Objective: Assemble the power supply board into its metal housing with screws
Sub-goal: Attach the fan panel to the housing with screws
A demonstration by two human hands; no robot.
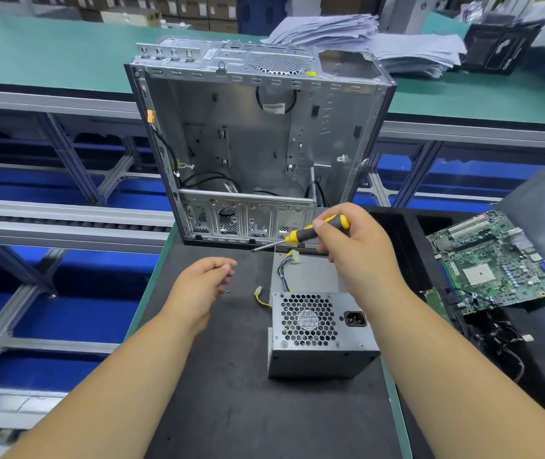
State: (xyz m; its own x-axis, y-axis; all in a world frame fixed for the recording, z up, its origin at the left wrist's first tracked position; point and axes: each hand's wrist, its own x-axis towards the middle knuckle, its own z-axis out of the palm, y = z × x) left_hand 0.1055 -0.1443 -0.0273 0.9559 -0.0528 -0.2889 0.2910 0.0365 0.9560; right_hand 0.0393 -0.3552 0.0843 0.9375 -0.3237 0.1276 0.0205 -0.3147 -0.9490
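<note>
Nearest the lens: two bare forearms reaching over a dark tabletop (pixel 231 409) edged in green. Right hand (pixel 357 250) curled round a yellow-and-black screwdriver (pixel 310 231), shaft slanting down and left, tip hanging free above the mat. Left hand (pixel 203 286) held above the tabletop, fingers loosely curled, fingertips drawn together; cannot tell whether anything is pinched there. Just beside it on the mat, one small dark screw (pixel 228 291). Between the arms, a grey metal power supply (pixel 317 329) resting on the tabletop, honeycomb fan grille and mains socket facing the camera, coloured wires (pixel 286 263) trailing from its far end. Behind it, an open metal computer case (pixel 254 144), interior bare apart from black cables. Off to the right, a green motherboard (pixel 492 260) lying in a black tray. Further back, stacked papers (pixel 380 38) on a green bench.
</note>
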